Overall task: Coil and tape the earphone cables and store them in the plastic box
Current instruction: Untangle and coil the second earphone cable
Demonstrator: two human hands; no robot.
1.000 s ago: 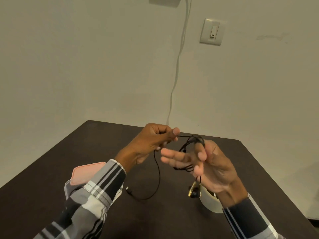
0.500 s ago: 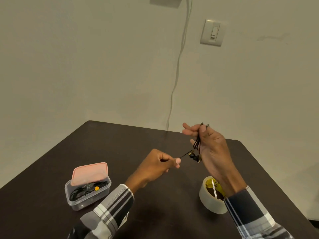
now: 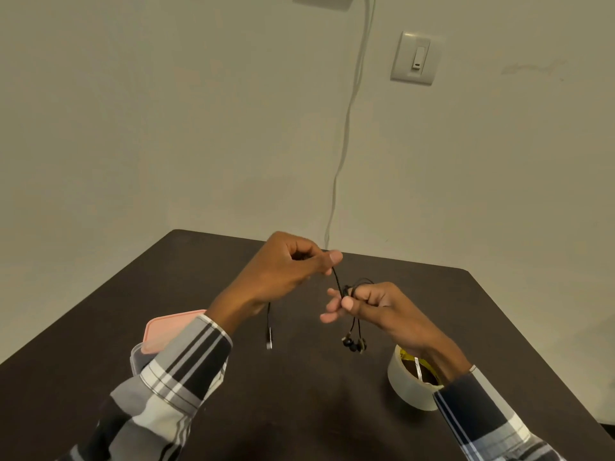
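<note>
A black earphone cable (image 3: 338, 281) runs between my two hands above the dark table (image 3: 299, 394). My left hand (image 3: 289, 271) pinches the free stretch of cable, and the plug end (image 3: 269, 339) dangles below it. My right hand (image 3: 369, 306) grips the coiled loops, with the two earbuds (image 3: 354, 344) hanging beneath. The clear plastic box (image 3: 138, 359) with its pink lid (image 3: 166, 329) sits at the left, mostly hidden behind my left sleeve. A roll of tape (image 3: 404, 382) stands on the table under my right wrist.
The table's far edge meets a plain wall. A white cord (image 3: 347, 128) hangs down the wall to the table's back edge, and a light switch (image 3: 416, 58) is mounted to the right of it.
My left hand rose and moved toward the far side, carrying the cable over my right hand. My right hand dropped lower and nearer. The left sleeve now covers most of the box.
</note>
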